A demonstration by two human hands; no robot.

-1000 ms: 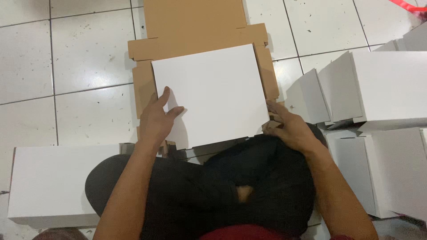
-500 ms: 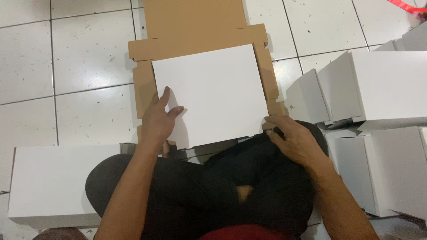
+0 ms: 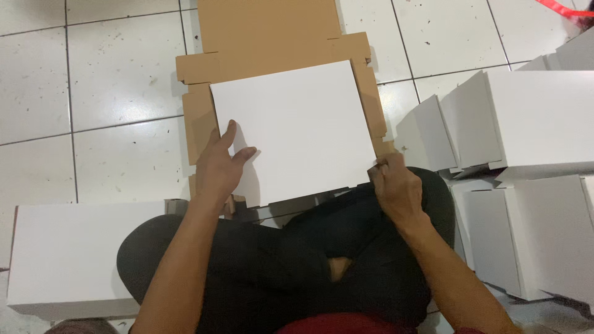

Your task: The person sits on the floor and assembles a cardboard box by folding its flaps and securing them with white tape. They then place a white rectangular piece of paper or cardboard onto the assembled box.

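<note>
A flat die-cut cardboard box blank [image 3: 272,37], brown on the inside, lies on the tiled floor in front of my crossed legs. Its near panel [image 3: 303,124] is folded over and shows its white face. My left hand [image 3: 219,167] rests flat on the panel's left near part, fingers spread. At the panel's right near corner my right hand [image 3: 396,185] pinches the edge between closed fingers.
A folded white box [image 3: 80,253] stands at my left knee. Several more white boxes [image 3: 532,117] are piled at the right. Grey-white floor tiles [image 3: 124,74] surround the blank. A red strip [image 3: 569,7] lies at the top right corner.
My right hand has slid along the white panel's near edge and closed on its right corner. The left hand has stayed flat on the panel.
</note>
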